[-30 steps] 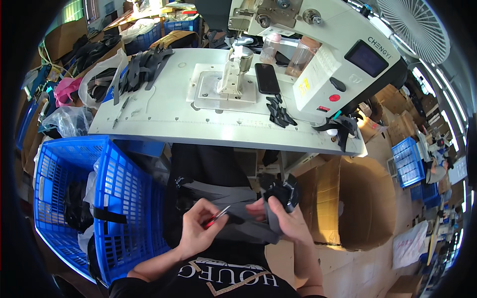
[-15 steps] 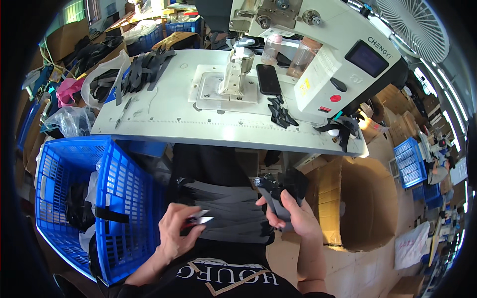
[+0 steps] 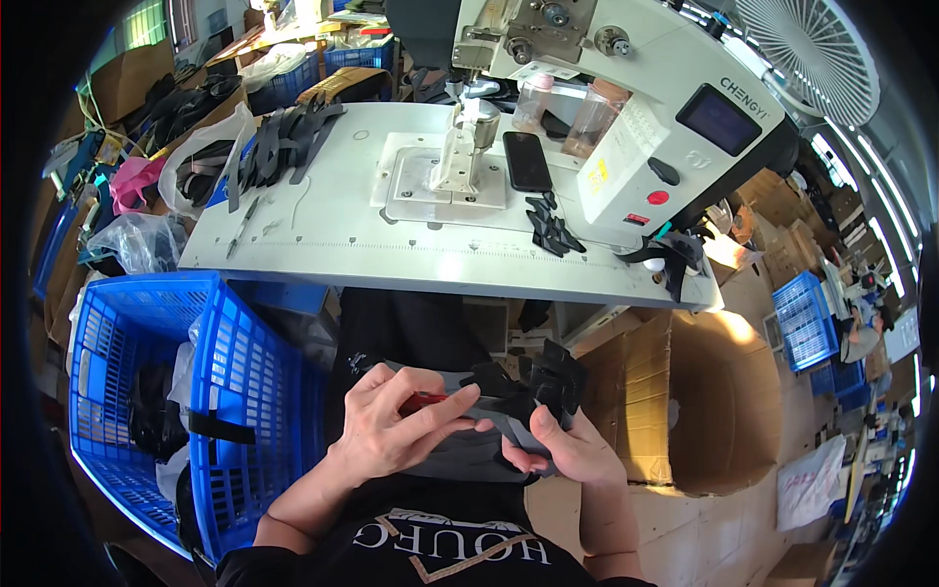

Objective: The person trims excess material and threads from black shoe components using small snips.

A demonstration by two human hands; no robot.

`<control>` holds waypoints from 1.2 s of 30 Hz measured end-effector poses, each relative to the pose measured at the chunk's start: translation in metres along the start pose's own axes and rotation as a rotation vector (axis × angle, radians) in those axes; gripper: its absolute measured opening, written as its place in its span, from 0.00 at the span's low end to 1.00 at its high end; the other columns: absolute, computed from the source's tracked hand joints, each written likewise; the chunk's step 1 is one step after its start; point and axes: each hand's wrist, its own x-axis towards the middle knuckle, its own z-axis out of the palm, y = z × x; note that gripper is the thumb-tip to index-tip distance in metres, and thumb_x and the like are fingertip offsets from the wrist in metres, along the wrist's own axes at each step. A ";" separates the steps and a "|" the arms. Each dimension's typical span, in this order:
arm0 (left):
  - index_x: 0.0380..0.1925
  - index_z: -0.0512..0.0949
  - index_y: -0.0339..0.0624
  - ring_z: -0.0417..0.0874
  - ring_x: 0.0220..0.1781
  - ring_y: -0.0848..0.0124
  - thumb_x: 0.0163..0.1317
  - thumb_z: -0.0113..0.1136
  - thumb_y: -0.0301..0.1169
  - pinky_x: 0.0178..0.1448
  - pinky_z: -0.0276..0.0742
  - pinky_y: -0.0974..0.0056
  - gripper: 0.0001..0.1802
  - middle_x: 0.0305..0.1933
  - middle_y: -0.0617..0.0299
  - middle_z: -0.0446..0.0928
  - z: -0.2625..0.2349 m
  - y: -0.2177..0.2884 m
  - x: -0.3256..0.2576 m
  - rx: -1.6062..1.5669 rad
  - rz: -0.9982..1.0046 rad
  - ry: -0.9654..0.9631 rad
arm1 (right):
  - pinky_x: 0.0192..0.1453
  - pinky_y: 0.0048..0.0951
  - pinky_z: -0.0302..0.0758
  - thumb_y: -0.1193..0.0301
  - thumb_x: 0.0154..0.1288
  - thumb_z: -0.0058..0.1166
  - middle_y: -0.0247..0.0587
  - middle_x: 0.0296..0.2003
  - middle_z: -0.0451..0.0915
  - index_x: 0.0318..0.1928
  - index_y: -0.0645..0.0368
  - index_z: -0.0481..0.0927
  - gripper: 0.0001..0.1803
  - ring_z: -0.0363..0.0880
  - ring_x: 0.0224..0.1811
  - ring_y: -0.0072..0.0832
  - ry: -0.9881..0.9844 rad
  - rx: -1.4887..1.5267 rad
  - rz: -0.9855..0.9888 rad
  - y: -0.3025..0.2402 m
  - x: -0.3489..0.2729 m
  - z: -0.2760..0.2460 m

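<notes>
My left hand is closed around small red-handled thread snips, over my lap. Their blades are mostly hidden by my fingers and the dark pieces. Just to the right, my right hand grips a bundle of black and grey fabric strips, its thumb lying over the near side. The snips' end is against or very close to the bundle; which of the two, I cannot tell. Beneath both hands, more grey fabric strips lie across my lap, partly covered by the left hand.
Ahead is a white table with a sewing machine, a black phone, small black pieces and a pile of dark straps. A blue basket stands at the left, a cardboard box at the right.
My left hand has moved right and up with the snips to the bundle. My right hand has shifted slightly left, and the bundle has turned, its black ends pointing up.
</notes>
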 end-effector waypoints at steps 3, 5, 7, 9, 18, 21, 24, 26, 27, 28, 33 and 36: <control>0.45 0.86 0.55 0.72 0.28 0.78 0.40 0.79 0.43 0.31 0.62 0.70 0.27 0.34 0.72 0.73 -0.002 0.001 0.003 -0.019 -0.002 -0.033 | 0.23 0.17 0.59 0.41 0.76 0.41 0.29 0.20 0.71 0.53 0.62 0.77 0.33 0.62 0.18 0.12 0.023 -0.016 0.009 0.002 0.000 0.003; 0.45 0.86 0.55 0.72 0.28 0.78 0.41 0.78 0.42 0.32 0.62 0.70 0.26 0.34 0.71 0.73 -0.001 0.001 0.003 -0.016 0.008 -0.030 | 0.23 0.17 0.59 0.41 0.75 0.42 0.29 0.20 0.71 0.53 0.62 0.77 0.34 0.63 0.19 0.12 0.013 -0.006 0.005 0.001 0.001 0.004; 0.45 0.86 0.55 0.72 0.28 0.78 0.42 0.78 0.42 0.32 0.63 0.70 0.25 0.34 0.71 0.73 0.000 0.000 0.002 -0.015 0.019 -0.028 | 0.23 0.17 0.59 0.40 0.75 0.43 0.29 0.20 0.71 0.53 0.62 0.77 0.34 0.63 0.19 0.12 0.004 0.005 0.002 0.000 0.000 0.006; 0.48 0.86 0.55 0.74 0.28 0.80 0.46 0.75 0.43 0.34 0.65 0.72 0.25 0.36 0.72 0.75 -0.003 -0.006 -0.002 0.023 0.082 -0.037 | 0.23 0.18 0.58 0.38 0.75 0.39 0.30 0.20 0.72 0.53 0.65 0.77 0.38 0.60 0.18 0.13 0.040 -0.043 0.014 0.000 -0.001 0.007; 0.49 0.85 0.55 0.77 0.30 0.82 0.47 0.75 0.43 0.33 0.64 0.71 0.25 0.35 0.73 0.75 -0.008 -0.004 0.001 0.017 0.053 -0.025 | 0.23 0.17 0.59 0.40 0.74 0.43 0.29 0.20 0.71 0.53 0.63 0.77 0.34 0.63 0.19 0.12 0.026 0.013 0.016 0.000 -0.003 0.004; 0.48 0.86 0.56 0.77 0.30 0.82 0.46 0.75 0.42 0.33 0.64 0.71 0.25 0.35 0.74 0.74 -0.006 0.001 0.004 0.004 0.052 -0.020 | 0.23 0.18 0.58 0.38 0.74 0.39 0.30 0.19 0.71 0.53 0.66 0.77 0.39 0.60 0.18 0.13 0.054 -0.058 0.025 -0.003 -0.001 0.011; 0.47 0.86 0.56 0.76 0.29 0.81 0.44 0.76 0.41 0.32 0.63 0.70 0.25 0.34 0.74 0.74 -0.006 -0.003 0.000 0.019 0.085 -0.017 | 0.23 0.17 0.58 0.40 0.75 0.42 0.29 0.20 0.70 0.53 0.63 0.77 0.34 0.62 0.19 0.12 0.031 -0.013 0.010 -0.002 -0.002 0.009; 0.46 0.86 0.56 0.75 0.28 0.81 0.44 0.76 0.40 0.32 0.63 0.70 0.25 0.34 0.74 0.74 -0.007 -0.009 -0.005 0.007 0.054 0.003 | 0.23 0.17 0.58 0.40 0.75 0.42 0.29 0.20 0.70 0.53 0.63 0.77 0.35 0.62 0.19 0.12 0.036 -0.012 0.013 -0.002 -0.004 0.007; 0.46 0.86 0.56 0.74 0.27 0.80 0.43 0.76 0.40 0.32 0.63 0.70 0.25 0.34 0.74 0.74 -0.009 -0.012 -0.007 -0.001 0.020 0.023 | 0.23 0.17 0.58 0.40 0.75 0.42 0.29 0.20 0.70 0.53 0.63 0.77 0.35 0.62 0.19 0.12 0.037 -0.010 0.016 -0.003 -0.004 0.005; 0.46 0.86 0.55 0.72 0.26 0.79 0.44 0.76 0.40 0.32 0.63 0.70 0.24 0.34 0.73 0.74 -0.010 -0.015 -0.009 0.003 -0.011 0.032 | 0.23 0.17 0.58 0.40 0.75 0.42 0.29 0.20 0.70 0.53 0.63 0.77 0.35 0.62 0.19 0.12 0.034 -0.010 0.016 -0.003 -0.004 0.004; 0.47 0.86 0.55 0.74 0.27 0.80 0.45 0.76 0.42 0.32 0.63 0.71 0.25 0.34 0.74 0.74 -0.011 -0.008 -0.001 -0.004 0.028 0.018 | 0.23 0.17 0.58 0.40 0.75 0.42 0.29 0.20 0.71 0.52 0.62 0.77 0.35 0.62 0.19 0.12 0.031 -0.002 0.008 0.000 -0.005 0.003; 0.49 0.85 0.55 0.74 0.28 0.83 0.47 0.76 0.44 0.32 0.60 0.72 0.26 0.34 0.75 0.74 -0.008 -0.002 0.002 0.042 0.100 0.007 | 0.23 0.17 0.59 0.40 0.74 0.42 0.28 0.20 0.71 0.52 0.62 0.77 0.34 0.63 0.19 0.12 0.042 -0.014 0.005 -0.001 -0.003 0.009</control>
